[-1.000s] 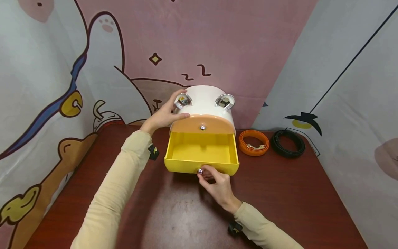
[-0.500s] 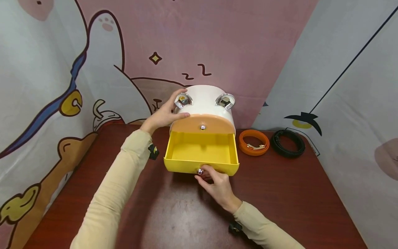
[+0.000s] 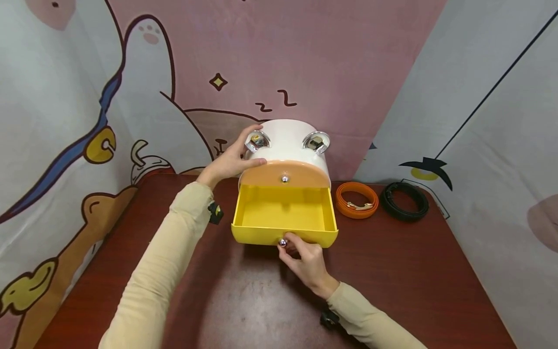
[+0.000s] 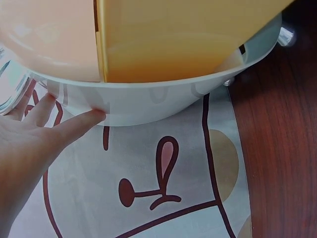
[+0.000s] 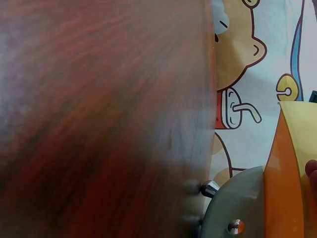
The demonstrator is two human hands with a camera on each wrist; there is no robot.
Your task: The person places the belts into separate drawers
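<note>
A white cabinet (image 3: 287,138) shaped like a frog's head, with two silvery eyes, stands at the table's back. Its peach upper drawer (image 3: 266,174) is closed, while the yellow lower drawer (image 3: 257,235) is pulled out with nothing inside. My left hand (image 3: 231,160) rests on the cabinet's left upper side, fingers extended beside the eye and thumb near the front edge; the left wrist view shows fingertips touching the white shell (image 4: 143,101). At the yellow drawer's front, my right hand (image 3: 307,261) pinches the round metal knob (image 3: 283,242) between thumb and forefinger. The right wrist view barely catches a fingertip.
A coiled orange belt (image 3: 341,208) with a metal buckle lies just right of the cabinet. Next to it is a coiled black belt (image 3: 403,215). A printed cartoon cloth (image 3: 348,72) hangs behind and along both sides of the dark red table (image 3: 418,271).
The thumb of my right hand dropped slightly away from the knob, then came back against it. The yellow drawer has shifted a little toward me. My left hand stays where it was.
</note>
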